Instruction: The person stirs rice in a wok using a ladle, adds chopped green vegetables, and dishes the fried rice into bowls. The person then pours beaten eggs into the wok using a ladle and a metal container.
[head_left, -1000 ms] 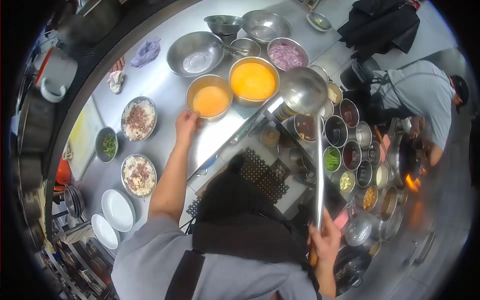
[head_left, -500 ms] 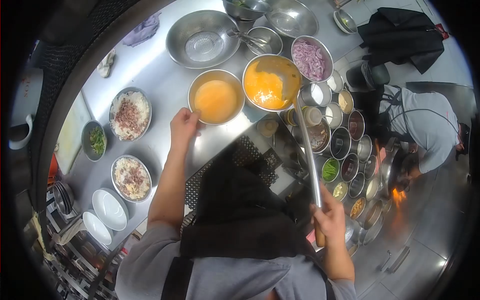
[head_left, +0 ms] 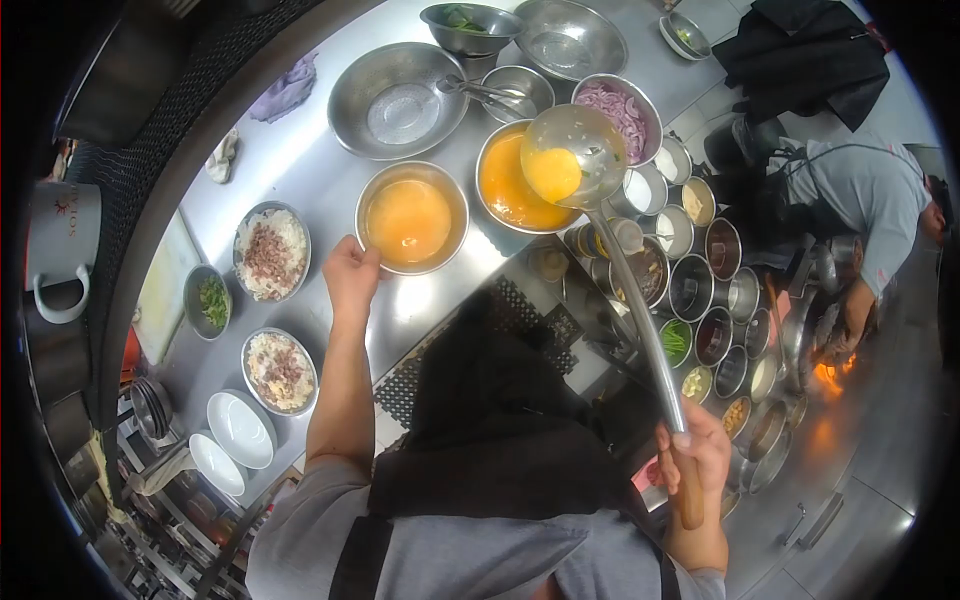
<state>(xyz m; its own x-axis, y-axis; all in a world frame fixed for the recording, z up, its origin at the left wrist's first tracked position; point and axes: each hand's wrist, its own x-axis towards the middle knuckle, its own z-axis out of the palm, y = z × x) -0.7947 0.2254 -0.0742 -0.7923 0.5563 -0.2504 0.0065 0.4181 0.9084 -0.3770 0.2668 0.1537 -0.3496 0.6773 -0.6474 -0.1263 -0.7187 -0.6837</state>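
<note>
My left hand (head_left: 352, 278) is closed on the near left rim of a metal bowl (head_left: 364, 200) that holds a smooth orange liquid resembling beaten egg. My right hand (head_left: 702, 448) grips the wooden end of a long-handled ladle (head_left: 632, 275). The ladle's wide bowl carries a pool of yellow liquid. It hangs over the right side of a second metal bowl (head_left: 483, 205) of deeper yellow-orange liquid, hiding part of it. Behind the ladle, sliced purple onion (head_left: 625, 105) fills another metal bowl.
Two bowls of rice with chopped meat (head_left: 272, 250) and a bowl of chopped greens (head_left: 212, 302) stand left, near white dishes (head_left: 242, 430). A large metal basin (head_left: 345, 125) sits behind. Right are several ingredient pots (head_left: 690, 287), a co-worker (head_left: 850, 190) and a flame (head_left: 832, 375).
The ladle has come up out of the right bowl with yellow liquid in it. My right hand has shifted slightly right and its hold looks looser. My left hand stays at the bowl's rim.
</note>
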